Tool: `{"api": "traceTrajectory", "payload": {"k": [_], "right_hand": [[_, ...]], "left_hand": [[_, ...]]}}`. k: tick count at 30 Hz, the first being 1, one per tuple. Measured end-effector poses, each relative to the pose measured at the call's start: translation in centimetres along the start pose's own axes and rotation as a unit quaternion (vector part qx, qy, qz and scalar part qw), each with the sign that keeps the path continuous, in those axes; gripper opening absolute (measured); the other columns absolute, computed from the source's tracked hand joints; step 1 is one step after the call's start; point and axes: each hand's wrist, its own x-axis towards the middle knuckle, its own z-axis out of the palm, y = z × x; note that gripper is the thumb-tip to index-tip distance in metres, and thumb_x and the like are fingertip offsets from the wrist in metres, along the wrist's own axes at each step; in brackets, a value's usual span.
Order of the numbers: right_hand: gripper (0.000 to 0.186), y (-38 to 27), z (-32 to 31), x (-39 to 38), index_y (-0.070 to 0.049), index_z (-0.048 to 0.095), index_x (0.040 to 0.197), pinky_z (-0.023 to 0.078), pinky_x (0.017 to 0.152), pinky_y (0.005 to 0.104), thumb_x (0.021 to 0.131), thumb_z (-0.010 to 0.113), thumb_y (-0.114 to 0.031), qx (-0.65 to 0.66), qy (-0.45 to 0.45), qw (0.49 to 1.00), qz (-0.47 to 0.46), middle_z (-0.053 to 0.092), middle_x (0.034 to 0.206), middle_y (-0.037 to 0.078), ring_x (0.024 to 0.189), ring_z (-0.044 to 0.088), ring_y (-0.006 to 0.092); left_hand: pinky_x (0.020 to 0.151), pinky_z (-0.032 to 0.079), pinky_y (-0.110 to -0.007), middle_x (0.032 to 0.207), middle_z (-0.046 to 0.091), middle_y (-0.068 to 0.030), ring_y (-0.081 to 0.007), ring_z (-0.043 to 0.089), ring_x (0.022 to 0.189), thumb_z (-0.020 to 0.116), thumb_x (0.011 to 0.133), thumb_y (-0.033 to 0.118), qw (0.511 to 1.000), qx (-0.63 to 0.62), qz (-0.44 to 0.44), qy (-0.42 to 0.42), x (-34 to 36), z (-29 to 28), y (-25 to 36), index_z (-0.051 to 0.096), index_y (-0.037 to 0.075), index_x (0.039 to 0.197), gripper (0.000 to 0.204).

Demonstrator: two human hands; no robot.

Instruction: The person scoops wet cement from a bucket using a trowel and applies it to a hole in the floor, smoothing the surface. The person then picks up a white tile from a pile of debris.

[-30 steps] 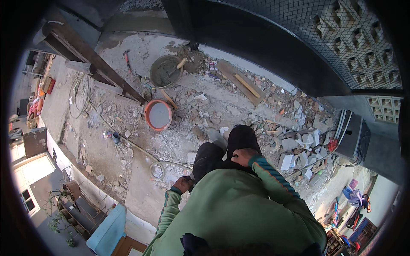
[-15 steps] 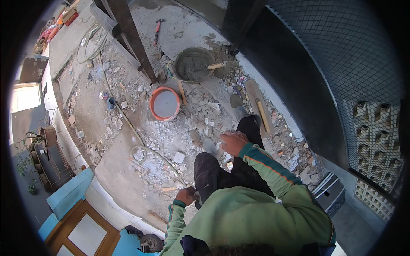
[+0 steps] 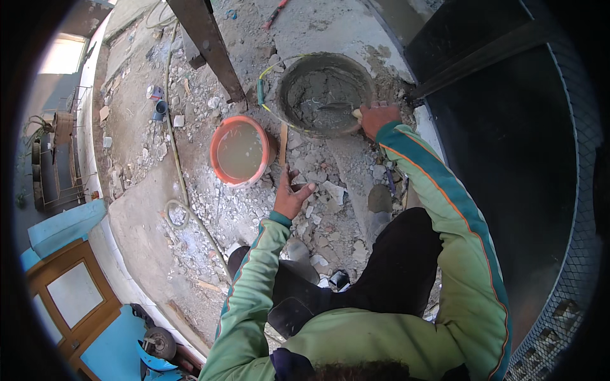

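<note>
My right hand [image 3: 379, 120] is closed round the pale handle of a trowel [image 3: 335, 106] at the right rim of a round dark basin [image 3: 289, 117]. The trowel's blade rests in the wet grey mortar [image 3: 318, 86] that fills the basin. My left hand [image 3: 291, 198] hovers over the rubble, fingers apart and holding nothing. Just beyond it stands an orange bucket [image 3: 219, 155] of cloudy water. A narrow wooden stick [image 3: 283, 145] lies between the bucket and the basin.
A dark post [image 3: 210, 44] rises behind the bucket. To the left, a hose [image 3: 178, 155] runs over broken rubble. A red-handled hammer [image 3: 275, 14] lies at the far edge. Dark panels [image 3: 508, 120] border the right side, and a blue pipe fitting [image 3: 160, 109] sits at left.
My right hand has gone from my knee to the basin and taken hold of the trowel. My left hand has moved forward and up towards the bucket. My view has shifted closer to the basin.
</note>
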Motion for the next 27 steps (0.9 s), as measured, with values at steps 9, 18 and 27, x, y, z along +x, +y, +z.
{"api": "traceTrajectory", "payload": {"k": [9,18,27], "right_hand": [[0.024,2.9,-7.7,5.2,-0.009,0.07,0.102,0.056,0.075,0.0459,0.087,0.062,-0.027,-0.142,0.027,0.986,-0.086,0.072,0.094,0.015,0.091,0.07,0.0332],[0.016,-1.0,-1.5,15.6,-0.008,0.075,0.086,0.059,0.068,0.0468,0.085,0.061,-0.017,-0.198,-0.001,0.97,-0.141,0.075,0.095,0.009,0.087,0.072,0.0307],[0.032,4.0,1.6,0.5,-0.003,0.062,0.117,0.057,0.076,0.0459,0.089,0.055,-0.018,-0.054,0.029,0.991,-0.116,0.069,0.1,0.016,0.095,0.069,0.0327]], "left_hand": [[0.088,0.049,-0.038,0.137,0.047,-0.0118,-0.0236,0.055,0.114,0.074,0.087,0.03,0.963,-0.192,0.091,0.163,15.4,-1.8,1.4,0.022,0.005,0.154,0.088],[0.069,0.06,-0.036,0.11,0.058,-0.0053,-0.0154,0.06,0.091,0.07,0.088,0.014,0.979,-0.182,0.019,0.093,20.6,-2.8,-0.9,0.035,0.004,0.148,0.07],[0.06,0.062,-0.032,0.103,0.057,-0.0085,-0.0188,0.062,0.082,0.063,0.089,-0.001,0.967,-0.236,0.064,0.078,15.0,1.6,-2.6,0.027,-0.004,0.149,0.071]]}}
